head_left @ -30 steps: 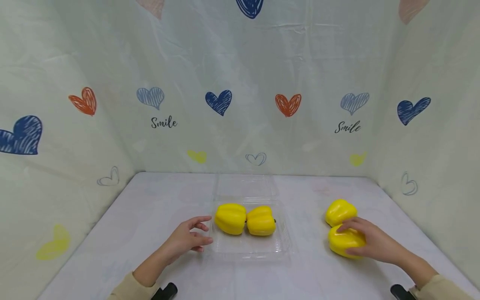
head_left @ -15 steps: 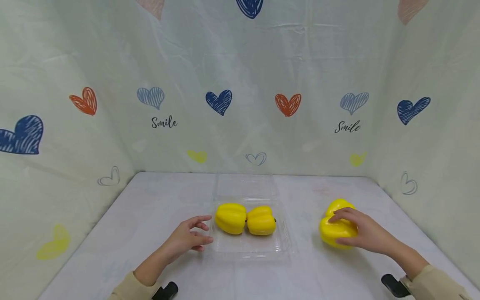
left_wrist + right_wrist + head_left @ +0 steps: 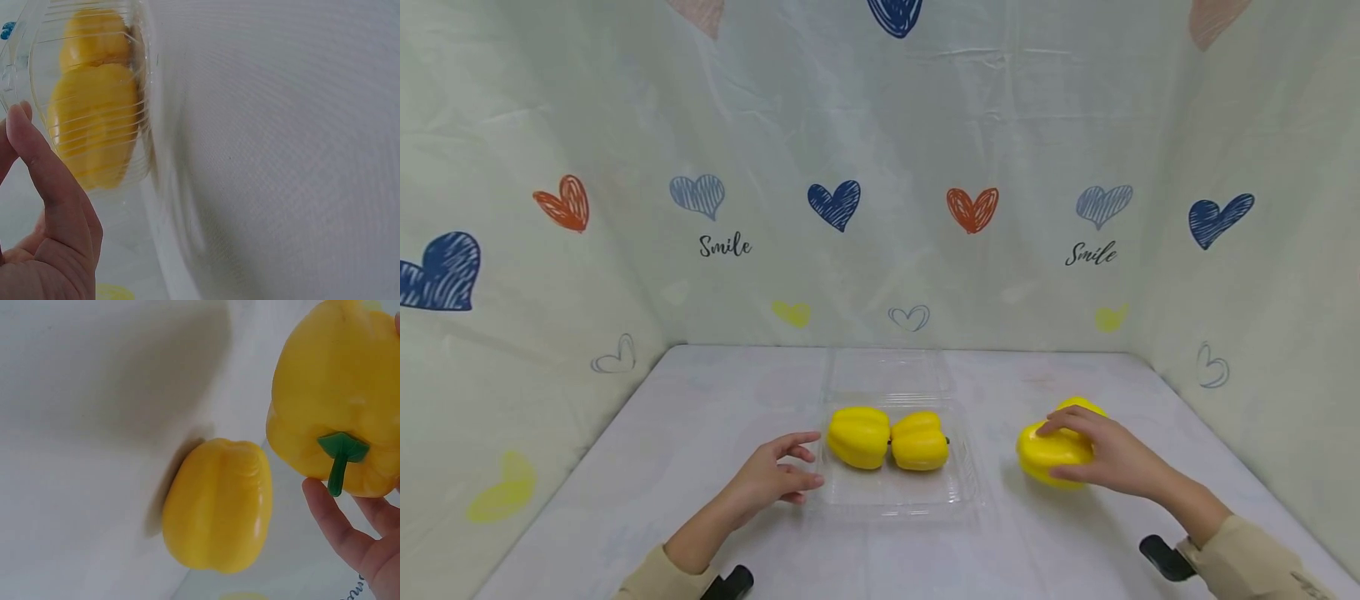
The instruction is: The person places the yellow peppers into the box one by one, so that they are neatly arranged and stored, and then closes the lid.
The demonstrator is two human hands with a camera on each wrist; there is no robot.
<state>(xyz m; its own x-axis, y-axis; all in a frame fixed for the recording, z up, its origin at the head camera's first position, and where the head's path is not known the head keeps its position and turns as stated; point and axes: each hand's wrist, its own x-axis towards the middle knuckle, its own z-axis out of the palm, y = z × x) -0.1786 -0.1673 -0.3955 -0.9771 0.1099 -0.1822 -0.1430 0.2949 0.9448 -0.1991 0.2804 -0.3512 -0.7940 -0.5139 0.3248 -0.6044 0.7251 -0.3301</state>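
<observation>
My right hand [image 3: 1108,450] holds a yellow bell pepper [image 3: 1051,454] with thumb and fingers spread round it. Its green stem [image 3: 340,459] shows in the right wrist view. Another yellow bell pepper [image 3: 219,506] lies on the table just behind, mostly hidden by the held one in the head view. At the centre stands a clear plastic clamshell box [image 3: 898,497], lid laid back, with two yellow bell peppers [image 3: 858,438] side by side in it. My left hand [image 3: 775,473] is at the box's left side, fingers relaxed and fingertips right at its rim.
A white cloth covers the table [image 3: 730,375]. Pale curtains [image 3: 910,125] printed with hearts and "Smile" stand at the back and both sides. The box's raised clear lid [image 3: 887,372] lies toward the back curtain.
My right hand has picked up the nearer bell pepper and carried it left toward the box, over the other pepper's front. My left hand has stayed by the box.
</observation>
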